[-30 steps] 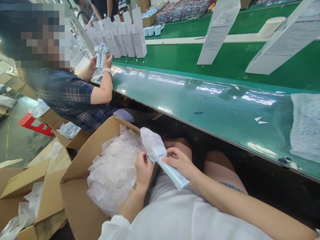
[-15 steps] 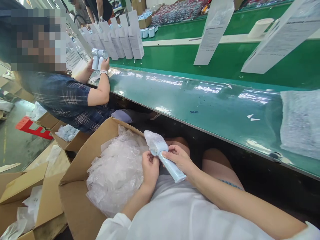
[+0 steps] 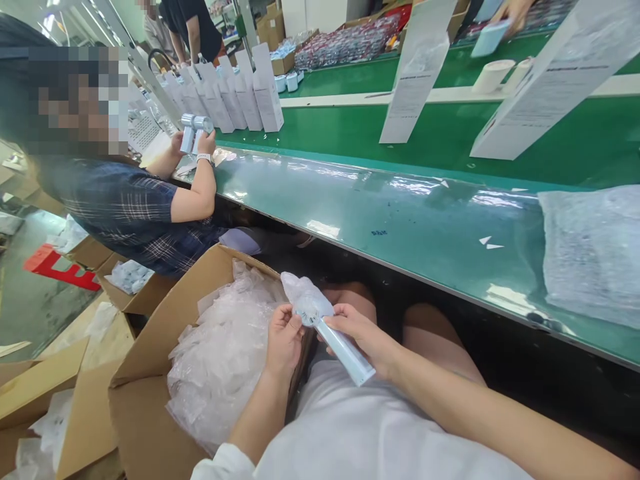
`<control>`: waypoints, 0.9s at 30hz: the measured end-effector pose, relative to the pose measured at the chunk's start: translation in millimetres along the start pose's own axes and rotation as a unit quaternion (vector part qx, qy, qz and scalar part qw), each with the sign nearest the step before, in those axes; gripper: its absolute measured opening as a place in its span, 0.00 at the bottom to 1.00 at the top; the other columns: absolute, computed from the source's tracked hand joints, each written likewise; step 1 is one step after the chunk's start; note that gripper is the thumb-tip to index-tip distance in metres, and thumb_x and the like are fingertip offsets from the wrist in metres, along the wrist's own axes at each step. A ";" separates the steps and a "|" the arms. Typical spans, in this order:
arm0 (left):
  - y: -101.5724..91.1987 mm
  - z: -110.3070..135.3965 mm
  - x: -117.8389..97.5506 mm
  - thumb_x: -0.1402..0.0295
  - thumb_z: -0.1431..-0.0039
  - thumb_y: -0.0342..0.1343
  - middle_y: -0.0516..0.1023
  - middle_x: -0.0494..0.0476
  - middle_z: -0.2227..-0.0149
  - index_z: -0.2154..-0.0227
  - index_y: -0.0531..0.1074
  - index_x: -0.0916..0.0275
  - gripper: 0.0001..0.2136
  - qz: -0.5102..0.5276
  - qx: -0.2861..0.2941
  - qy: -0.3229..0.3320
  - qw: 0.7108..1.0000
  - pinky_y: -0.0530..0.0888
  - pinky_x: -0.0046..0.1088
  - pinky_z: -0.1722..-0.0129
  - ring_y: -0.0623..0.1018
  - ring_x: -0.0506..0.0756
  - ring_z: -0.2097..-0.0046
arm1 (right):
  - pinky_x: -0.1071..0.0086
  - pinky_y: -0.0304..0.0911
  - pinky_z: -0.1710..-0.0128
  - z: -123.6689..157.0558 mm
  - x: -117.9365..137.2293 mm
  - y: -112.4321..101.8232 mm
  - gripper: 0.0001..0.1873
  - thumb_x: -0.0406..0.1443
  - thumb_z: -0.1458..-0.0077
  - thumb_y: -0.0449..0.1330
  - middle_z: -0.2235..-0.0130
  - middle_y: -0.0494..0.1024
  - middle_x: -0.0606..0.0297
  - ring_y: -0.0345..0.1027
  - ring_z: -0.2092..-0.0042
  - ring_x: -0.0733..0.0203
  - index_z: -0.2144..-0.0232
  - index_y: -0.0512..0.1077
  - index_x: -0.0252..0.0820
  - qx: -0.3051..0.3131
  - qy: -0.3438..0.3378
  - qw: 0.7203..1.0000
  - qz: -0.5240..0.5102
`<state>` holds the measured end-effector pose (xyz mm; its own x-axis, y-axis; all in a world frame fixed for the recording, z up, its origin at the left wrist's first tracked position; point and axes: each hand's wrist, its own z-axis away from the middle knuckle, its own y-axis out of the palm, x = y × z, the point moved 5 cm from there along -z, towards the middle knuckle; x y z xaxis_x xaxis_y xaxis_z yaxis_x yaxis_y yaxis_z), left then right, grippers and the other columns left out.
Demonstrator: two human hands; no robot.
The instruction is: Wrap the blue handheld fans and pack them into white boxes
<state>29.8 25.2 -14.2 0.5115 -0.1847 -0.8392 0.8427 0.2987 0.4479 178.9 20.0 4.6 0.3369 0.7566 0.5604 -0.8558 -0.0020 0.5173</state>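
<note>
A light-blue hair dryer (image 3: 347,353) is held over my lap, its handle slanting down to the right. A clear plastic bag (image 3: 305,291) covers its round head. My left hand (image 3: 286,339) is closed at the left of the head, with thumb and fingers pinching the bag's edge there. Across the top of the handle, close to the head, my right hand (image 3: 357,333) is wrapped with the thumb on the upper side. The fingers beneath the handle are partly hidden.
An open cardboard box (image 3: 145,353) full of clear bags (image 3: 220,353) stands at my left. Ahead runs the green work surface (image 3: 340,200) with white cartons (image 3: 415,73) and a bubble-wrap bag (image 3: 593,253). A co-worker (image 3: 125,200) at left holds two similar dryers (image 3: 193,133).
The dryer has turned slightly in my hands, so the round end of its head now shows through the bag. My left hand has shifted a little left. Another person's hand appears at top right.
</note>
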 end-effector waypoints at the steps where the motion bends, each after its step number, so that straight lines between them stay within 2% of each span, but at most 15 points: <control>1: -3.0 -0.9 -1.4 0.61 0.59 0.70 0.70 0.46 0.76 0.71 0.71 0.63 0.16 -0.029 -0.013 0.022 0.999 0.62 0.20 0.75 0.66 0.45 0.76 | 0.67 0.70 0.72 1.2 -2.9 2.4 0.21 0.40 0.52 0.66 0.70 0.76 0.67 0.74 0.68 0.59 0.62 0.58 0.46 0.012 0.012 1.000 -0.014; 3: -7.3 0.0 -6.9 0.60 0.52 0.66 0.67 0.46 0.79 0.74 0.71 0.63 0.13 -0.128 -0.033 0.076 0.988 0.62 0.21 0.75 0.65 0.45 0.77 | 0.69 0.70 0.73 2.7 -7.9 5.3 0.25 0.40 0.54 0.68 0.67 0.75 0.68 0.75 0.65 0.58 0.61 0.57 0.47 0.017 0.024 0.999 -0.027; 4: -7.2 2.6 -11.8 0.61 0.49 0.63 0.68 0.47 0.79 0.74 0.71 0.63 0.11 -0.202 -0.036 0.117 0.972 0.64 0.22 0.73 0.66 0.47 0.76 | 0.69 0.69 0.74 2.5 -9.4 5.6 0.27 0.39 0.56 0.69 0.66 0.74 0.69 0.75 0.64 0.57 0.60 0.57 0.48 0.011 0.025 0.999 -0.025; 5: -4.6 7.3 -17.5 0.63 0.45 0.60 0.69 0.49 0.78 0.73 0.72 0.63 0.08 -0.283 -0.030 0.171 0.943 0.66 0.24 0.70 0.68 0.48 0.73 | 0.70 0.68 0.75 1.9 -10.0 5.3 0.28 0.38 0.57 0.70 0.66 0.74 0.69 0.75 0.64 0.58 0.60 0.57 0.47 0.001 0.021 1.000 -0.019; 7: 7.9 22.1 -27.4 0.69 0.42 0.56 0.73 0.53 0.73 0.72 0.74 0.62 0.05 -0.426 0.010 0.298 0.854 0.69 0.30 0.62 0.71 0.52 0.67 | 0.71 0.67 0.75 -0.7 -8.7 3.6 0.28 0.36 0.59 0.70 0.66 0.73 0.69 0.74 0.66 0.60 0.60 0.58 0.46 -0.023 0.005 1.000 -0.008; 9: 22.4 38.9 -31.3 0.74 0.41 0.53 0.74 0.55 0.71 0.71 0.74 0.61 0.06 -0.493 0.067 0.403 0.768 0.70 0.33 0.59 0.71 0.53 0.64 | 0.70 0.67 0.75 -3.4 -6.1 1.1 0.26 0.34 0.60 0.69 0.68 0.73 0.71 0.71 0.70 0.63 0.62 0.59 0.46 -0.046 -0.007 0.999 -0.004; 10: 27.6 44.6 -31.7 0.75 0.41 0.52 0.74 0.55 0.70 0.70 0.73 0.61 0.07 -0.503 0.091 0.430 0.745 0.70 0.33 0.59 0.71 0.54 0.64 | 0.69 0.67 0.75 -4.3 -4.9 -0.1 0.26 0.33 0.60 0.69 0.69 0.72 0.71 0.70 0.72 0.64 0.63 0.59 0.46 -0.054 -0.010 0.998 -0.005; 11: 31.1 47.4 -31.9 0.76 0.40 0.51 0.74 0.56 0.70 0.69 0.73 0.61 0.07 -0.505 0.107 0.437 0.736 0.71 0.33 0.59 0.71 0.54 0.64 | 0.69 0.67 0.74 -5.0 -4.4 -0.8 0.25 0.33 0.61 0.69 0.70 0.72 0.72 0.69 0.73 0.65 0.63 0.59 0.46 -0.056 -0.008 0.998 -0.007; 12: 32.6 47.0 -32.4 0.75 0.40 0.51 0.74 0.56 0.70 0.69 0.72 0.61 0.06 -0.504 0.112 0.427 0.742 0.71 0.33 0.60 0.72 0.54 0.64 | 0.68 0.67 0.74 -5.3 -4.8 -0.9 0.25 0.33 0.61 0.69 0.71 0.72 0.72 0.68 0.74 0.64 0.64 0.58 0.46 -0.050 0.001 0.999 -0.009; 16: 28.2 30.4 -34.4 0.69 0.36 0.49 0.72 0.53 0.71 0.70 0.68 0.62 0.08 -0.500 0.068 0.291 0.813 0.71 0.29 0.65 0.72 0.52 0.66 | 0.67 0.65 0.73 -7.3 -11.8 1.3 0.22 0.44 0.54 0.68 0.74 0.70 0.71 0.66 0.75 0.64 0.68 0.57 0.46 0.008 0.041 0.999 -0.013; 18: 29.8 27.2 -34.4 0.67 0.38 0.53 0.72 0.54 0.68 0.64 0.69 0.62 0.04 -0.519 0.075 0.258 0.811 0.72 0.28 0.65 0.73 0.52 0.66 | 0.69 0.62 0.73 -12.2 -13.9 -2.9 0.18 0.46 0.49 0.63 0.76 0.68 0.72 0.64 0.75 0.65 0.70 0.58 0.45 -0.005 0.016 1.000 0.021; 20: 36.1 30.8 -35.0 0.68 0.39 0.55 0.73 0.54 0.66 0.60 0.69 0.61 0.06 -0.546 0.109 0.288 0.779 0.72 0.28 0.65 0.74 0.53 0.65 | 0.72 0.58 0.74 -18.6 -12.9 -10.5 0.13 0.43 0.44 0.59 0.77 0.65 0.73 0.61 0.75 0.66 0.72 0.58 0.45 -0.046 -0.037 0.993 0.099; 23: 44.8 44.6 -41.1 0.74 0.37 0.51 0.74 0.55 0.68 0.62 0.70 0.61 0.05 -0.573 0.129 0.407 0.699 0.71 0.28 0.66 0.73 0.53 0.66 | 0.72 0.53 0.74 -18.3 -3.7 -20.5 0.11 0.35 0.42 0.52 0.78 0.61 0.73 0.58 0.75 0.66 0.76 0.56 0.44 -0.103 -0.116 0.961 0.227; 25: 49.1 55.6 -46.3 0.76 0.38 0.50 0.73 0.55 0.71 0.63 0.70 0.61 0.06 -0.577 0.145 0.484 0.642 0.70 0.28 0.68 0.72 0.53 0.69 | 0.71 0.53 0.73 -2.5 11.1 -22.6 0.11 0.34 0.43 0.49 0.77 0.61 0.72 0.58 0.73 0.65 0.77 0.55 0.44 -0.109 -0.182 0.922 0.323; 27: 52.8 63.1 -50.0 0.77 0.39 0.51 0.73 0.54 0.73 0.63 0.70 0.62 0.05 -0.570 0.193 0.514 0.612 0.69 0.27 0.70 0.71 0.52 0.71 | 0.70 0.55 0.69 26.7 29.5 -18.2 0.10 0.34 0.43 0.48 0.73 0.65 0.68 0.60 0.70 0.63 0.77 0.57 0.44 -0.061 -0.256 0.854 0.448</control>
<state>59.4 -8.9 70.8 -0.6536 0.6779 -0.3365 0.6319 0.2441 -0.7356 214.8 24.9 29.0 -0.3745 0.1005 0.9218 -0.8839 -0.3391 -0.3221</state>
